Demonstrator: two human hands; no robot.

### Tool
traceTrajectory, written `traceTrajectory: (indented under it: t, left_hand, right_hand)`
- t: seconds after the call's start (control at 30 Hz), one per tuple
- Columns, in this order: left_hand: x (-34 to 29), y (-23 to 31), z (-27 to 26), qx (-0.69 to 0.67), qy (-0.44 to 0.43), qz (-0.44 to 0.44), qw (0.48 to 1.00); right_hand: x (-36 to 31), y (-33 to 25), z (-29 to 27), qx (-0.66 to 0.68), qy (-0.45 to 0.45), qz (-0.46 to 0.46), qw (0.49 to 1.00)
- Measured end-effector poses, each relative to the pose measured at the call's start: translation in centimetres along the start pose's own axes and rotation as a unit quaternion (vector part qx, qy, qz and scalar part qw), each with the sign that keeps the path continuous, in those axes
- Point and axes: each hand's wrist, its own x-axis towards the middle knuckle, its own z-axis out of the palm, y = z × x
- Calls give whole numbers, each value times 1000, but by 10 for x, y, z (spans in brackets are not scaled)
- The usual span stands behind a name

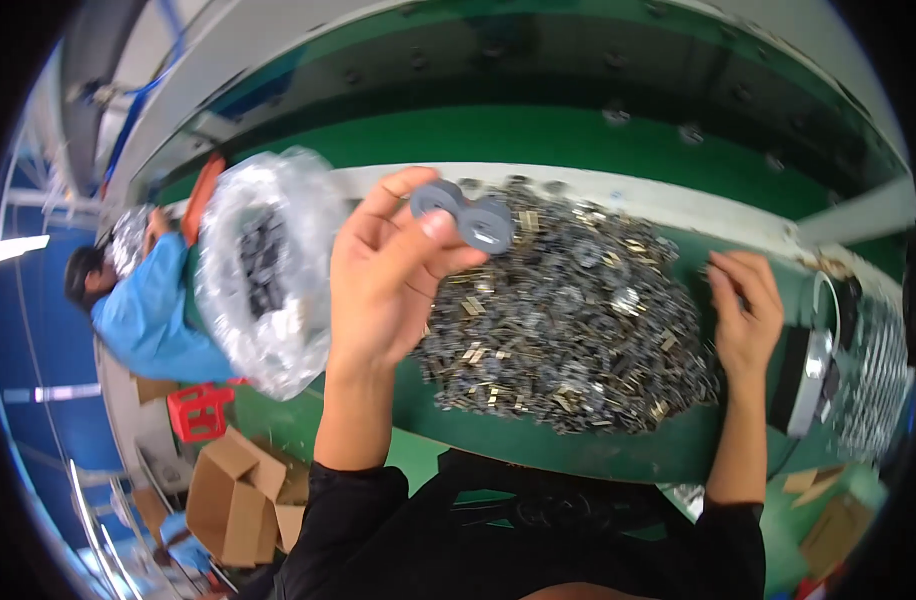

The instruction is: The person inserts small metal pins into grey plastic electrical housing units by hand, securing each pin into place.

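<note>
Raised above the pile's left part, my left hand (378, 265) pinches a dark grey figure-eight-shaped piece (485, 224) between thumb and fingers. Two round lobes show on the piece, each with a recessed middle. Below and beyond it spreads a broad heap of small grey and brass-coloured metal parts (568, 320) on the green tabletop. My right hand (746, 312) hovers by the heap's right edge. Its fingers are bent in toward the thumb; whatever is between them, if anything, is too small and blurred to name.
A clear plastic bag (313, 215) with dark parts stands to the left. Past it, a person in blue (153, 310) works at the bench. Cardboard boxes (228, 500) and a red crate (200, 412) are lower left. A white-topped device (806, 385) sits at right.
</note>
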Motion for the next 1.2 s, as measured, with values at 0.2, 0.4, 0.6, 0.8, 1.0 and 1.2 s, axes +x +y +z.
traceTrajectory:
  t: [0.2, 0.4, 0.6, 0.8, 1.0, 1.2]
  left_hand:
    - [11, -56, 55, 323, -148, 167, 920]
    - [14, -78, 72, 353, -307, 226, 855]
    - [11, -85, 70, 381, -358, 265, 810]
    - [13, -87, 73, 371, -356, 269, 815]
    - [11, -87, 72, 371, -345, 257, 823]
    - [10, -87, 71, 383, -341, 283, 810]
  right_hand:
    - [-12, -31, 6, 288, -21, 57, 956]
    - [-10, -27, -13, 358, -42, 97, 928]
    - [-8, -31, -21, 225, -107, -9, 969]
    - [-10, -32, -14, 214, -79, -39, 973]
    - [-13, -32, -4, 227, -44, -41, 972]
    - [-12, -33, -6, 256, -60, -45, 964]
